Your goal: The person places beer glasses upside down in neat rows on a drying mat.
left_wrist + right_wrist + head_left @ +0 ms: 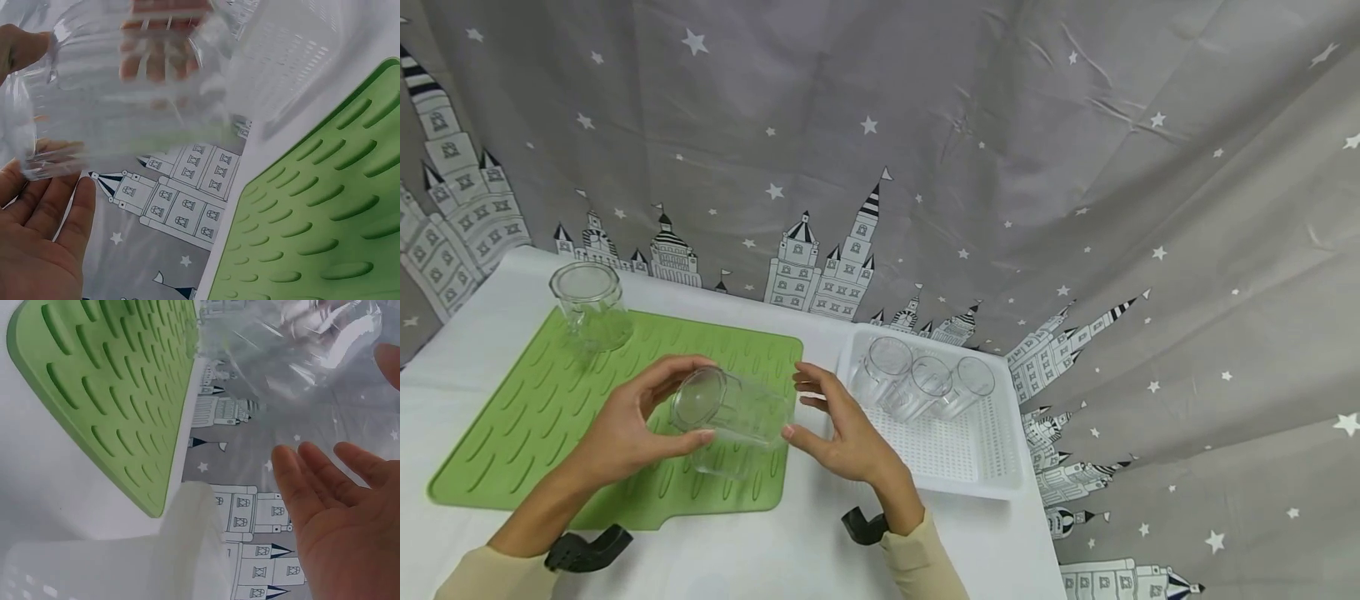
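My left hand [628,421] grips a clear drinking glass [745,408] by its left end, thumb below and fingers above. The glass lies tilted on its side in the air over the green ridged mat [512,400]. In the left wrist view its clear wall [137,100] spans the space between both hands. My right hand [846,437] is beside the other end, fingers spread and slightly bent; its thumb tip is close to the glass, and contact is hard to tell. A faint clear shape shows below the glass; what it is cannot be made out.
Another clear glass [597,312] stands at the mat's far left corner. To the right, a white perforated basket [1009,482] holds three clear glasses [928,383] along its back part. A grey curtain [925,100] hangs behind the white-covered table [820,550].
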`<state>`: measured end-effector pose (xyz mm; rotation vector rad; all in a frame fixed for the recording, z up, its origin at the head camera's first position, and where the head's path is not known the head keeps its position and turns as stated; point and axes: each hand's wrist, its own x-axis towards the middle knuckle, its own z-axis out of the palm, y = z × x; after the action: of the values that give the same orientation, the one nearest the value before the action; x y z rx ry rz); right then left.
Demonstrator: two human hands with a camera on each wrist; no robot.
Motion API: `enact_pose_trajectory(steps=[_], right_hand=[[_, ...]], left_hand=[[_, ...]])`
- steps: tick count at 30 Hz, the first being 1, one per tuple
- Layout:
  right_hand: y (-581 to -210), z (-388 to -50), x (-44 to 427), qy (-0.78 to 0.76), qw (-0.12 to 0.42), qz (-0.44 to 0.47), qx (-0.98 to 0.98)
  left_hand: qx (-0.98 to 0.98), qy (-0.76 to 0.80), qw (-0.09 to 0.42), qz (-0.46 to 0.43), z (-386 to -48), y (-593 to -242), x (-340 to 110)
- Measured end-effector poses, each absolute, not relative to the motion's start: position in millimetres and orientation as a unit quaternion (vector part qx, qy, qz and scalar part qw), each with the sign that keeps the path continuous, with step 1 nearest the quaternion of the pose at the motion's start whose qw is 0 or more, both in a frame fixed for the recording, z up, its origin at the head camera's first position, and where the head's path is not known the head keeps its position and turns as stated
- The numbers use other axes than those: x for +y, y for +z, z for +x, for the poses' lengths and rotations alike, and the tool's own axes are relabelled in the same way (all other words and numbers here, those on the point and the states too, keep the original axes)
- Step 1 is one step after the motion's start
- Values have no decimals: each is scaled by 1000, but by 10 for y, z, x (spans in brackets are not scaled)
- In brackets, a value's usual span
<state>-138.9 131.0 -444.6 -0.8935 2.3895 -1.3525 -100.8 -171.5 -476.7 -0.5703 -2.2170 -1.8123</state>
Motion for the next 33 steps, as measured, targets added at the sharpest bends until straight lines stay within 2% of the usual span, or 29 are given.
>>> enact_pose_trajectory(steps=[7, 25, 33], right_hand=[[-4425, -1398, 1345, -432, 103, -301, 844], [-4429, -1414, 1376, -425, 97, -302, 848], [-4348, -1444, 1461, -393, 82, -275, 874]], left_hand=[[-754, -618, 118, -189, -1022, -4743, -1675], [-752, -623, 117, -180, -1012, -4798, -1688], [-757, -620, 109, -173, -1005, -4827, -1701]])
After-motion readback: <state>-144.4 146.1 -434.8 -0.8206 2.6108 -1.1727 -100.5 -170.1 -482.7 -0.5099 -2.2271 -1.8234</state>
